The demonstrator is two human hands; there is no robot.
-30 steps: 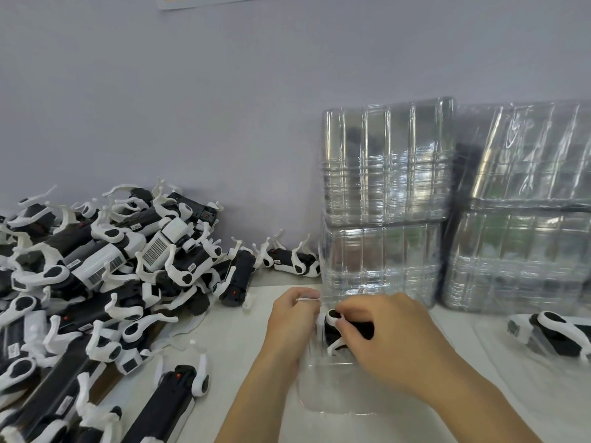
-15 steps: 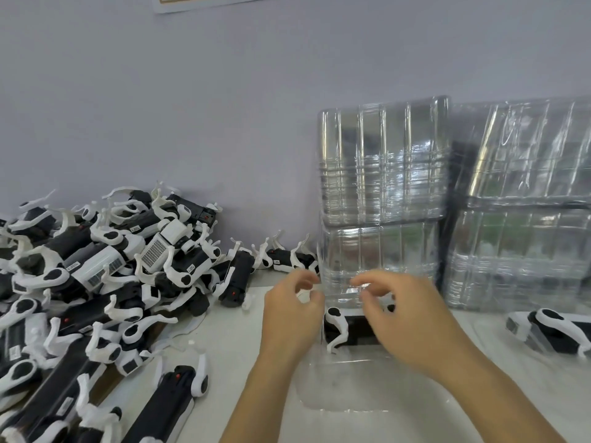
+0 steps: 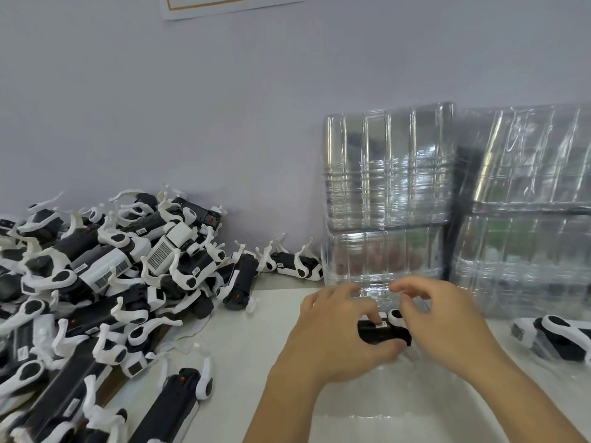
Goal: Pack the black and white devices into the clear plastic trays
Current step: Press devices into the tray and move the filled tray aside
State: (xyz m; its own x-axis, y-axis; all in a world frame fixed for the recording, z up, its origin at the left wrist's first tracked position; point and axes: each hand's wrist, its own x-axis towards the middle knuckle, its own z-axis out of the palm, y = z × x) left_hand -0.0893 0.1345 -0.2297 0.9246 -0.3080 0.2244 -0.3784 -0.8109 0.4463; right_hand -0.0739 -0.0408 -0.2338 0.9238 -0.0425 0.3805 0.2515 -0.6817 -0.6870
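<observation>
Lilac wall behind a white tabletop (image 3: 275, 330). Stacked clear ribbed plastic trays (image 3: 388, 199) at the back, heaped black-and-white devices (image 3: 105, 282) on the left. One clear tray (image 3: 412, 398) lies flat near the person; left hand (image 3: 332, 334) grips a black-and-white device (image 3: 382, 330) over it, thumb beneath. Right hand (image 3: 444, 324) hovers, fingers loosely curled. Label unreadable.

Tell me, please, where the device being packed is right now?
The device sits centre-right, between the left hand and right hand, before the stacked trays.
</observation>
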